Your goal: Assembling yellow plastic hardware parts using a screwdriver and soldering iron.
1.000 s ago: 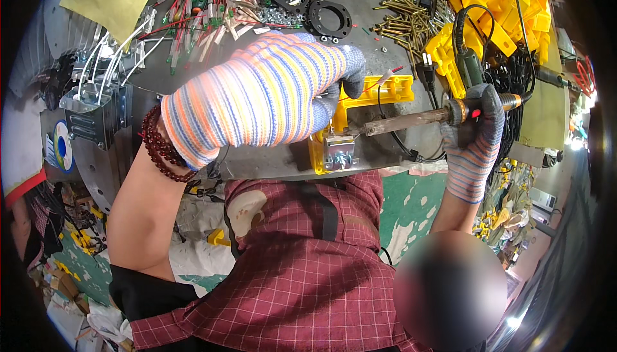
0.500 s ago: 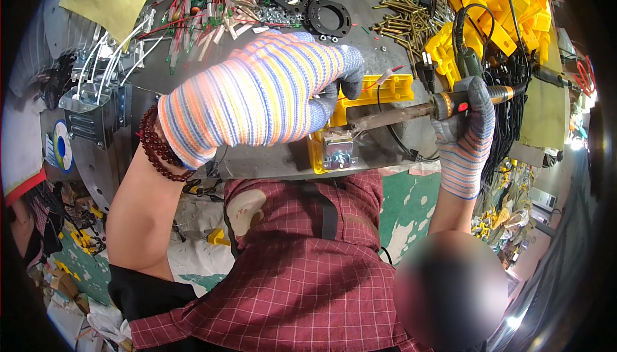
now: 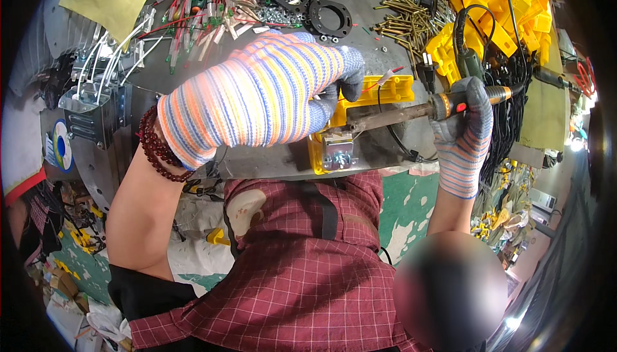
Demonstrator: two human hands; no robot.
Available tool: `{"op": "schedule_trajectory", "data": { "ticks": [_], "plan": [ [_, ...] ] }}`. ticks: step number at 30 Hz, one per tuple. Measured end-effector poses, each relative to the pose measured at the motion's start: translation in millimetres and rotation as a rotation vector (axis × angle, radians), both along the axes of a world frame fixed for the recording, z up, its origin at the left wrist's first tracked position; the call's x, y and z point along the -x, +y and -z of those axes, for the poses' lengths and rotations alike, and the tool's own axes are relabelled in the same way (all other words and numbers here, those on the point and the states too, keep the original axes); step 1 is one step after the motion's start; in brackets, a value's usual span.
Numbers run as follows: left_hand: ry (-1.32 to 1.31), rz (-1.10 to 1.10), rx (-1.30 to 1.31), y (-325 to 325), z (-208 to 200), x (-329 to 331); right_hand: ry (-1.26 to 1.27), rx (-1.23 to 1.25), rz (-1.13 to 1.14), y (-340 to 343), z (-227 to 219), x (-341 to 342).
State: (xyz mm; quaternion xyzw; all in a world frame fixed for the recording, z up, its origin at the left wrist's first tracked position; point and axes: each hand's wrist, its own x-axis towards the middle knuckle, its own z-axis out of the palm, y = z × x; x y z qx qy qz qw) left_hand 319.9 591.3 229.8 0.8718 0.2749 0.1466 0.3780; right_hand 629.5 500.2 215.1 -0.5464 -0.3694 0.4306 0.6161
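My right hand, in a striped knit glove with grey fingertips, grips the black and orange handle of a soldering iron. The iron's dark shaft points left, its tip at a small metal bracket set in a yellow plastic housing. Above the housing's left part, my left hand is closed, in a matching glove, with thumb and fingers drawn together. Whatever they pinch is hidden. A red wire with a white sleeve shows beside those fingertips, and a black cord loops past the housing.
Loose red and white wires, black rings, brass-coloured screws and a heap of yellow plastic parts lie along the far side. A metal box with white wires stands left; bundled black cables hang right.
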Motion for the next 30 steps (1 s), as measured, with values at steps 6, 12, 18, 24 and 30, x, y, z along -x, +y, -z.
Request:
{"op": "schedule_trajectory", "data": {
  "ticks": [6,12,18,24,30],
  "plan": [
    [-0.006,-0.006,0.008,-0.7,1.4,-1.1,-0.533,-0.239,-0.114,-5.2,15.0,-10.7],
    [0.02,-0.002,0.03,-0.6,-2.9,-0.6,0.052,-0.133,-0.161,-5.1,8.7,-14.3],
    [-0.023,-0.002,-0.006,-0.1,1.4,-0.3,0.101,-0.02,0.115,-0.1,-21.0,12.2],
    [0.054,-0.001,0.013,0.3,-1.2,1.5,0.128,-0.021,0.032,-3.3,-14.9,4.2],
    [0.031,-0.022,0.005,-1.5,-0.3,-1.0,-0.44,-0.213,0.005,-7.0,7.5,-13.2]
  ]
}}
